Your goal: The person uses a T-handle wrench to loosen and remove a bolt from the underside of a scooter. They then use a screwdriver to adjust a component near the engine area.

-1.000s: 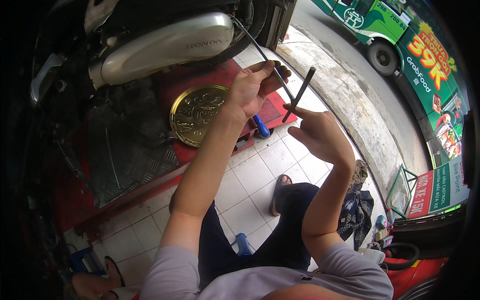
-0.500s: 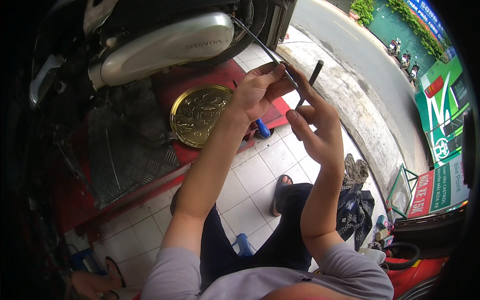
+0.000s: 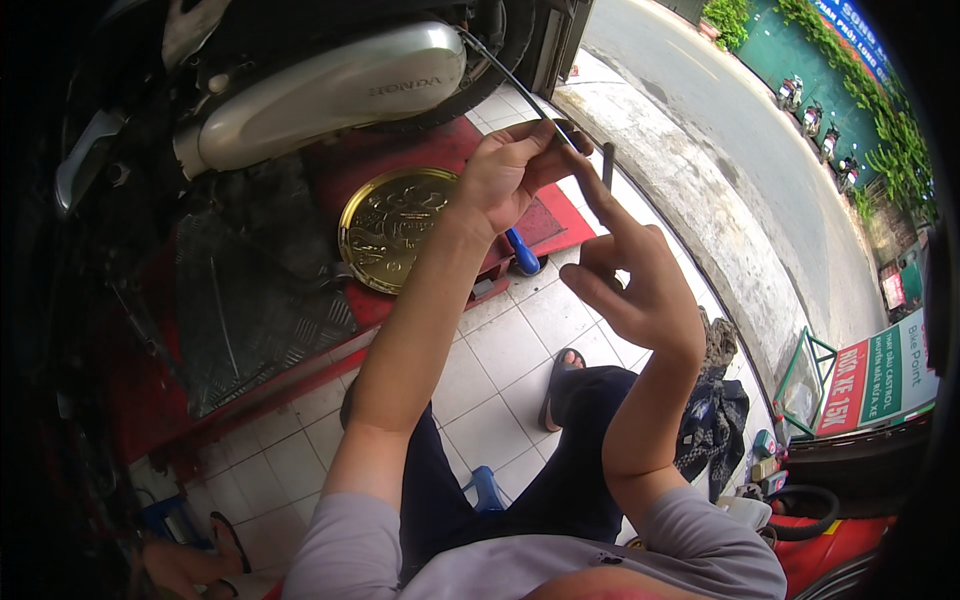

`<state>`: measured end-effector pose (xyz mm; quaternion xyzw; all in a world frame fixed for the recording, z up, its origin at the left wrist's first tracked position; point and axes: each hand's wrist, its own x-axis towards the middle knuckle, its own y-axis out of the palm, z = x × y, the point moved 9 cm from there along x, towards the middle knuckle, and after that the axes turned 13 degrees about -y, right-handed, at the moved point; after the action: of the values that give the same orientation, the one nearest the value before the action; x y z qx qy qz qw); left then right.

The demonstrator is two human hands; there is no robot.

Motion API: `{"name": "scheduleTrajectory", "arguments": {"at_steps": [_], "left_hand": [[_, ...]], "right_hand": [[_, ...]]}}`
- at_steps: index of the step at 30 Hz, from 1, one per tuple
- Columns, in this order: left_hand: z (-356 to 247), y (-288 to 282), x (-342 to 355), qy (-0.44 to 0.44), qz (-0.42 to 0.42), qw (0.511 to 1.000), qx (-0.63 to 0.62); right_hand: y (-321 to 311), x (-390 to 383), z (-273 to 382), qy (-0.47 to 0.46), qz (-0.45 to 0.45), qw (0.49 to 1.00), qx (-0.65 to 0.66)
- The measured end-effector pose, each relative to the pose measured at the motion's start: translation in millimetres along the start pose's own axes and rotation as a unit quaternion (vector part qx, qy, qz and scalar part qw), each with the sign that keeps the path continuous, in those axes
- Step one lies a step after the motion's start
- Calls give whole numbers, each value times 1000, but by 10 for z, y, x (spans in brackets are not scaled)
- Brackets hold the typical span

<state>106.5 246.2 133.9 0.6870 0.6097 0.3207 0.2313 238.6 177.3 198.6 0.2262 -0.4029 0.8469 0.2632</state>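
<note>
A long thin metal T-handle wrench (image 3: 507,70) slants from the rear end of the silver motorbike cover (image 3: 340,90) to my hands. My left hand (image 3: 503,178) is closed around its shaft near the handle end. The dark crossbar (image 3: 607,165) shows beyond my right index finger; part of it is hidden. My right hand (image 3: 640,285) has its index finger stretched out against the handle end, its thumb apart and the other fingers bent without gripping. Below my left wrist, a round gold-coloured tray (image 3: 385,230) lies on the red stand, near a blue-handled tool (image 3: 523,253).
The motorbike stands on a red lift platform (image 3: 350,160) with a dark ribbed plate (image 3: 260,310). A blue stool (image 3: 487,490) is between my legs. Dark cloth (image 3: 715,425) lies at right by a sign (image 3: 870,375). Another person's foot (image 3: 230,540) shows at lower left.
The wrench's crossbar has turned, and my right hand has shifted slightly down and right, its index finger straighter. My left hand stays on the shaft. A green vehicle has mostly left the view.
</note>
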Motion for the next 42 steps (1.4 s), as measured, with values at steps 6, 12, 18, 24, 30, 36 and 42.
{"name": "scheduleTrajectory", "arguments": {"at_steps": [6, 12, 18, 24, 30, 36, 42], "left_hand": [[51, -122, 29, -20, -71, 997, 14], [-10, -160, 20, 4, -82, 997, 1], [-37, -193, 33, 8, -80, 997, -2], [-70, -240, 49, 17, -77, 997, -7], [-111, -250, 21, 29, -84, 996, -5], [-124, -288, 32, 29, -103, 994, -8], [-82, -347, 52, 30, -113, 993, -6]], "right_hand": [[-298, -192, -460, 207, 27, 960, -188], [-5, -11, -119, 55, 30, 996, -57], [-115, -145, -395, 168, 104, 967, -158], [-32, 4, -64, 22, -14, 1000, -2], [-9, -120, -380, 149, 136, 971, -126], [-11, -12, -108, 58, 35, 998, -7], [-52, -175, -474, 195, 110, 966, -132]]}}
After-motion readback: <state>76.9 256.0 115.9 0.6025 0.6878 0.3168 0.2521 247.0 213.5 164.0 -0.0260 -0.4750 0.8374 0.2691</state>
